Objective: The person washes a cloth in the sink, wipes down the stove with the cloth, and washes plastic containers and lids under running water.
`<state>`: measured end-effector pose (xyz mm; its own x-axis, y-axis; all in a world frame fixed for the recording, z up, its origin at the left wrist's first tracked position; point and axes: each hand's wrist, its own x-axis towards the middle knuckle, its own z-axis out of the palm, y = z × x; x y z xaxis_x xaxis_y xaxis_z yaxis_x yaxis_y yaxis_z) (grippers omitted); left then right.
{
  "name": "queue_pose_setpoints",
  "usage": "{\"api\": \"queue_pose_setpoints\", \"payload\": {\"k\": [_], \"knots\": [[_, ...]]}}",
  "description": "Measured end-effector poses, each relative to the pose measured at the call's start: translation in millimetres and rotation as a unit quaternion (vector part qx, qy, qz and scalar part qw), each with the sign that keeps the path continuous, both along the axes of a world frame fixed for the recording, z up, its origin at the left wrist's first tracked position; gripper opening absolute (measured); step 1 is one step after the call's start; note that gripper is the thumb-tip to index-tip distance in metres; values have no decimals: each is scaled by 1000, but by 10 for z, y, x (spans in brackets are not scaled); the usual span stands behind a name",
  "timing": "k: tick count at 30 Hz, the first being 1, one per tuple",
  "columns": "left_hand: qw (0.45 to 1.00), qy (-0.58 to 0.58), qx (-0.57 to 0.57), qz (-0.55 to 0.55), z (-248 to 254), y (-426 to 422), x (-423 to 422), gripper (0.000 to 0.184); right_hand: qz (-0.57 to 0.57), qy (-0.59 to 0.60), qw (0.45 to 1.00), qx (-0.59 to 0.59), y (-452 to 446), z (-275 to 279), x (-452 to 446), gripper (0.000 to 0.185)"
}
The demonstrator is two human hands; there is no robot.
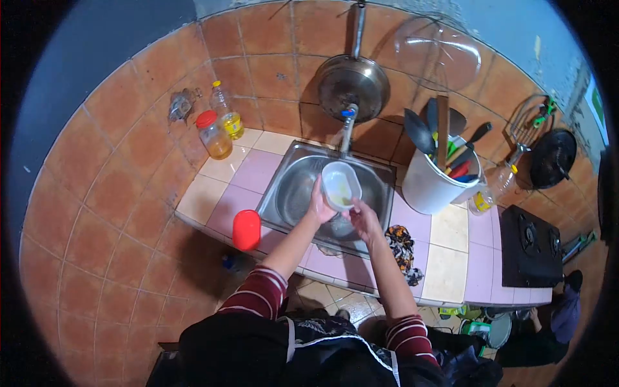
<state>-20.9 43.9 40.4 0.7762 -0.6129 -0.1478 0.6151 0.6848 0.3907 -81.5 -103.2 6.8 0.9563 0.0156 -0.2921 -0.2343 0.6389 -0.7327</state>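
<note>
Over the metal sink [290,193], a translucent white plastic container [340,184] is held tilted, its open side facing up toward the camera, with a little yellowish residue inside. My left hand [319,205] grips it by its left and lower side. My right hand [365,221] is at its lower right edge, fingers bent against or very near the rim; some fingertips are hard to make out. The faucet [347,132] with a blue handle stands just behind the container. A red lid [246,229] lies on the tiled counter left of the sink.
Bottles [219,138] stand at the back left. Right of the sink are a white bucket [425,187] of utensils, a patterned cloth [401,248] and a black stove [532,248]. A pan [353,87] hangs behind the faucet. Another person [554,322] is at the lower right.
</note>
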Motion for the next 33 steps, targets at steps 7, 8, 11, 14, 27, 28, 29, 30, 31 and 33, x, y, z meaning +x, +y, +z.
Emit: {"api": "queue_pose_setpoints", "payload": {"k": [7,8,11,14,27,28,29,30,31,33], "knots": [[994,-83,-17,76,113,-208,860,64,-200,-117,856,-463,92,340,629,39],[993,-84,-16,83,138,-216,924,64,-256,-216,700,-630,62,474,598,55],[994,-62,25,90,227,-243,910,67,-157,-486,554,-658,25,766,759,61],[985,-79,117,100,20,-406,1039,68,-41,-398,515,-758,122,699,956,52],[978,-101,170,57,-289,-345,1255,57,226,-217,561,-766,54,45,1057,33],[865,-321,348,164,-538,-339,1332,47,182,-206,584,-764,161,281,986,26],[944,-196,248,92,-339,-333,1340,40,134,-188,679,-696,254,-182,1152,23],[961,-143,214,99,-337,-309,1356,38,91,-229,719,-651,246,-161,1113,32],[922,-287,239,102,-577,-249,1533,41,44,-271,762,-586,233,-36,1052,48],[982,-120,139,36,-658,-130,1538,47,83,-283,702,-648,212,-199,1262,81]]}}
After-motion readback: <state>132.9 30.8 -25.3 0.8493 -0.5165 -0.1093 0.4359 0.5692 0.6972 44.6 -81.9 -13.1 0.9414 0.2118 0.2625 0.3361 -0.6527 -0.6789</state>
